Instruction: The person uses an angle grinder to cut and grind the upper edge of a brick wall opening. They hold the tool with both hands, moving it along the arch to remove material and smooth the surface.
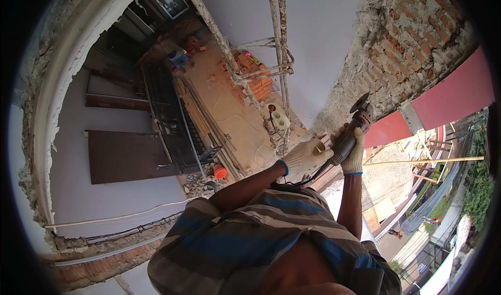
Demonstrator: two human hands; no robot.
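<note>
Angle grinder (343,148), head view: I see it ahead of the striped shirt (245,232), its disc (359,103) near the exposed brick wall (412,44); contact cannot be confirmed. Right hand (354,156): gloved fingers wrapped around the tool body. Left hand (305,157): gloved fingers curled beside it; I cannot tell whether they grip.

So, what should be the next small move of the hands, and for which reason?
Probably the left hand should take a firm hold on the rear of the angle grinder before any contact with the exposed brickwork. The gloved right hand grips the grinder, while the left is beside its rear, its hold unclear; the disc appears close to the rough wall in this view.
</note>
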